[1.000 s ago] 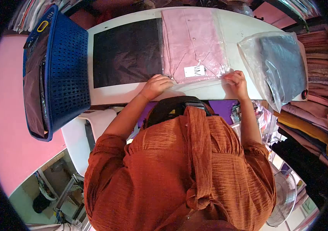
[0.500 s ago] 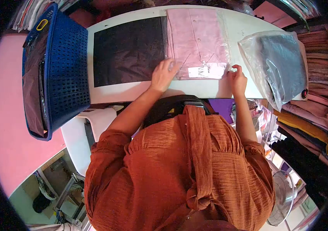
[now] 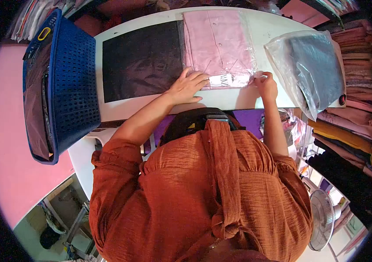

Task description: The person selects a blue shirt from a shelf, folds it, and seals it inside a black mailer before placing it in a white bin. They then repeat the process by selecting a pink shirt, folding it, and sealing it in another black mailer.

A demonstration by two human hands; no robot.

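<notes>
A folded pink shirt (image 3: 216,43) in a clear plastic bag lies on the white table (image 3: 232,101), with a white printed tag (image 3: 219,80) near its lower edge. My left hand (image 3: 189,87) rests, fingers spread, on the bag's lower left corner, beside a folded dark cloth (image 3: 140,61). My right hand (image 3: 266,85) is at the bag's lower right corner, thumb and index finger pinched on the plastic edge. To the right lies a dark blue-grey garment (image 3: 315,70) in a clear bag, apart from my hands.
A blue perforated basket (image 3: 74,83) with dark packed cloth stands at the left. Stacks of folded fabrics (image 3: 358,102) fill the right side. A fan (image 3: 322,218) stands at the lower right, and a white chair (image 3: 79,163) is below the table's left end.
My left hand has turned and spread flatter over the bag's lower left corner. My right hand stays at the right corner. The whole view has shifted slightly.
</notes>
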